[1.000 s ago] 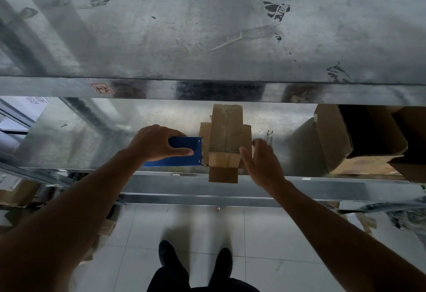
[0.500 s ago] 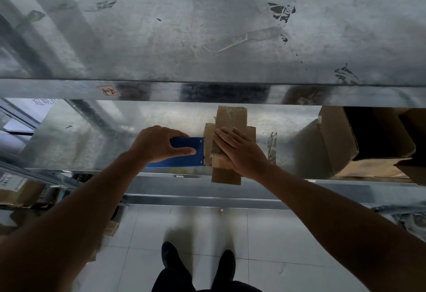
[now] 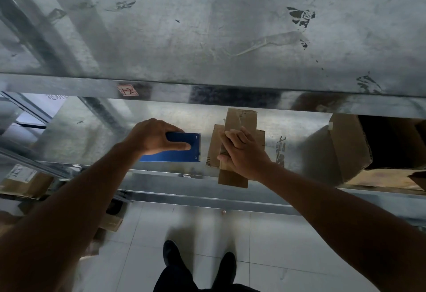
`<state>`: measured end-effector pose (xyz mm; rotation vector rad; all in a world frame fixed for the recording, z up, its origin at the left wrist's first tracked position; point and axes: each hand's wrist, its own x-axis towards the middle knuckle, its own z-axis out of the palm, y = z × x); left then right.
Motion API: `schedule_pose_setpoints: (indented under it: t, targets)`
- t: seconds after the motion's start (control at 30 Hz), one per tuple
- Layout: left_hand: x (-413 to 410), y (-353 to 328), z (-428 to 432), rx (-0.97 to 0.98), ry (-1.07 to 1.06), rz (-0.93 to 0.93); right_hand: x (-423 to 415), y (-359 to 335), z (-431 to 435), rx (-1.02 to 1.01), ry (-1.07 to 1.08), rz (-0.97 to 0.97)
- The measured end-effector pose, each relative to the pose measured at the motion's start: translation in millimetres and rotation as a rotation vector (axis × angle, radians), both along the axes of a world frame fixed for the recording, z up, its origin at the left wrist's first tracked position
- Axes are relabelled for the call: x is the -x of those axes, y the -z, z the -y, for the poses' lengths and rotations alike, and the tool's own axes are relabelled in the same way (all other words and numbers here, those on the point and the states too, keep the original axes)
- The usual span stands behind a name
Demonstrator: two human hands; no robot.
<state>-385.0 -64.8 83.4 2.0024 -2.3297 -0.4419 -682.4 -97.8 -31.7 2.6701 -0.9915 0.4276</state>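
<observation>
Box (image 3: 182,156), blue, in L hand (image 3: 154,136) — cardboard (image 3: 242,120) under R hand (image 3: 244,154)

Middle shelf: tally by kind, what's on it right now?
Flat blue box, gripped by left hand: 1
Small brown cardboard packs, crossed under right hand: 2 (long top pack, wider lower pack)
Large open brown cardboard box, far right: 1
Total: 4

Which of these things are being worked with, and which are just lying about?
In hand: blue box, held; stacked cardboard packs, touched, beside it.
Lying about: open carton at right; labelled box lower left; red-marked tag on the beam above.
</observation>
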Motion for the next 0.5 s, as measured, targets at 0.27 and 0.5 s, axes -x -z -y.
schedule_pose_setpoints:
  t: [0.27, 0.5]
  targets:
    - [15, 17, 7, 0.102, 0.076, 0.212, -2, -5, -4, -0.038, 0.023, 0.091]
    - [33, 28, 13, 0.198, 0.084, 0.311, -4, -6, -4, -0.095, 0.04, 0.156]
